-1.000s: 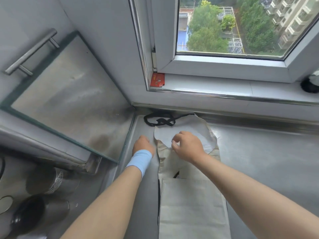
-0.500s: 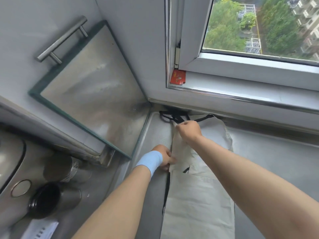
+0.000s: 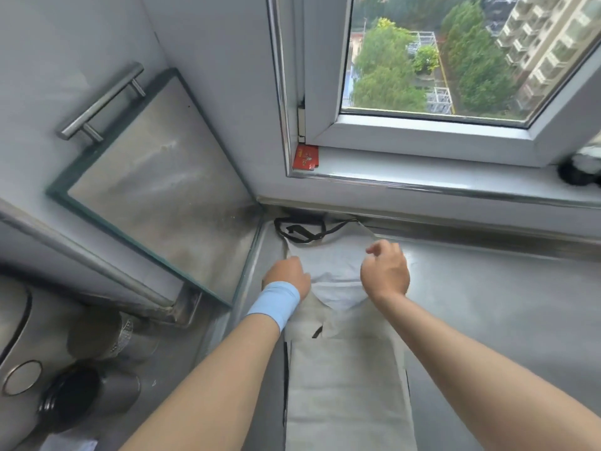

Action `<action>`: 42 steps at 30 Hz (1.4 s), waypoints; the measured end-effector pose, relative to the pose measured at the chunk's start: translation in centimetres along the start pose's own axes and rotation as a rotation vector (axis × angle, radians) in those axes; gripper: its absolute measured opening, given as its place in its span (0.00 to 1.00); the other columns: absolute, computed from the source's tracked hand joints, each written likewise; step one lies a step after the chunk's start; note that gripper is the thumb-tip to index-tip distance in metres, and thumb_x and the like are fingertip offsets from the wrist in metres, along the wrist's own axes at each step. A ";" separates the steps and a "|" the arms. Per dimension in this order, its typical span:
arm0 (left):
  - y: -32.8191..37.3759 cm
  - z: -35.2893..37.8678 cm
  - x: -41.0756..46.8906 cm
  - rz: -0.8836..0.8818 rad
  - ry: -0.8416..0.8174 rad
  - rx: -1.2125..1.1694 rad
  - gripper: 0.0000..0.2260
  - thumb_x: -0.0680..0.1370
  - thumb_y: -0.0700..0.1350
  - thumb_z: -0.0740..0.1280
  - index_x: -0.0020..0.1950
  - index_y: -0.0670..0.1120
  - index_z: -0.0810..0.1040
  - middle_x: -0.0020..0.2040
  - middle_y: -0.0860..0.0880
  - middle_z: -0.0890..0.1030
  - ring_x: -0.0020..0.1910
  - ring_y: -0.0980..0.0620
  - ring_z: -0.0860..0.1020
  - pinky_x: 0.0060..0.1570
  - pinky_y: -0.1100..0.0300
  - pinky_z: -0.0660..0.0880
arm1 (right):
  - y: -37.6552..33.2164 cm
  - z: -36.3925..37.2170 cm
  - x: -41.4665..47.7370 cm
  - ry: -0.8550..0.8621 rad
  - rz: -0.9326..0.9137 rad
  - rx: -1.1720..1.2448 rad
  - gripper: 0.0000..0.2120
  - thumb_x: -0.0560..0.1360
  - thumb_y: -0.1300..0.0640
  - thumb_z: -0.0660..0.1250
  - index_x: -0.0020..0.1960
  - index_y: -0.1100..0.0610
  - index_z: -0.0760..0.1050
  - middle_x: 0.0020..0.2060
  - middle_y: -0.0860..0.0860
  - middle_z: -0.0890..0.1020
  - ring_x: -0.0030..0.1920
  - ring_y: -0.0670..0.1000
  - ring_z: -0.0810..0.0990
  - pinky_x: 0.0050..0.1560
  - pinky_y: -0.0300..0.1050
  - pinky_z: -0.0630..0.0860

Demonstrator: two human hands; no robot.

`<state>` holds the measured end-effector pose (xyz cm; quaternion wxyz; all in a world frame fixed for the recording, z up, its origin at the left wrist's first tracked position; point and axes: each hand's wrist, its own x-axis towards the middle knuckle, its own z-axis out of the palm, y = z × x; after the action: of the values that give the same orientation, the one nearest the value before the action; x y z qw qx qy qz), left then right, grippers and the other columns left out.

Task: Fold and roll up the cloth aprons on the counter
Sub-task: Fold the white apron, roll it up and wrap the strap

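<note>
Left hand (image 3: 287, 275): knuckles up, fingers curled down onto left edge of apron (image 3: 349, 385) at bib end. Fingertips hidden under hand; gripping or merely pressing, cannot tell. Light blue wristband (image 3: 275, 303) on that wrist.

Right hand (image 3: 386, 272): over right edge of bib (image 3: 335, 265), fingers loosely curled, thumb and forefinger reaching forward, motion-blurred. Cloth pinched or not: cannot tell. Hands apart, bib between them, both forearms bare.

Apron: pale beige cloth, flat on steel counter (image 3: 494, 307), folded lengthwise into narrow strip running from near edge of view toward back wall. Bib at far end, paler, its curved lower edge overlapping strip just below hands. Black strap (image 3: 300, 232) bunched in loop at back-left corner of counter, touching bib's top edge. Thin black edging along strip's left side.

Left of counter: tilted glass panel (image 3: 156, 187) with green edge, near apron's left side. Bar handle (image 3: 101, 99) on wall above panel. Lower left: metal cup (image 3: 97, 336) on its side; second cup (image 3: 81, 398), dark-mouthed, nearer to camera.

Behind counter: sill (image 3: 455, 187) under window (image 3: 439, 60). Red card (image 3: 305, 157) propped in sill's left corner. Dark round object (image 3: 577, 172) at sill's right end, cut off by frame edge. Trees and apartment block outside.
</note>
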<state>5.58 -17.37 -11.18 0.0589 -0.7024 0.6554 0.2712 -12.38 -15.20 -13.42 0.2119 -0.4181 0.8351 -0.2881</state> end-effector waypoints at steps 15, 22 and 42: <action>14.1 3.8 3.5 0.106 -0.221 -0.082 0.17 0.73 0.60 0.63 0.46 0.47 0.80 0.42 0.49 0.81 0.40 0.47 0.78 0.36 0.60 0.69 | 7.5 -2.8 0.5 -0.418 0.087 0.117 0.09 0.72 0.49 0.66 0.41 0.54 0.79 0.37 0.44 0.83 0.40 0.49 0.81 0.41 0.45 0.76; 14.0 5.0 6.2 -0.043 -0.135 -0.462 0.06 0.74 0.44 0.64 0.38 0.49 0.78 0.43 0.48 0.81 0.41 0.44 0.79 0.48 0.56 0.79 | 9.3 -2.1 0.8 -0.409 0.170 -0.015 0.06 0.69 0.50 0.67 0.41 0.53 0.78 0.38 0.45 0.82 0.44 0.51 0.81 0.44 0.47 0.78; -4.4 11.2 -10.7 0.543 -0.088 0.470 0.29 0.78 0.56 0.58 0.78 0.55 0.53 0.79 0.49 0.44 0.78 0.45 0.43 0.75 0.48 0.42 | 15.6 -4.4 -10.1 -0.401 -0.571 -0.889 0.33 0.73 0.46 0.53 0.76 0.57 0.58 0.73 0.58 0.69 0.78 0.56 0.52 0.73 0.60 0.47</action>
<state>6.43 -2.35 -16.91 0.1729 -0.4575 0.8595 0.1489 -18.33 2.00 -19.29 0.0836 -0.7231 0.6732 0.1306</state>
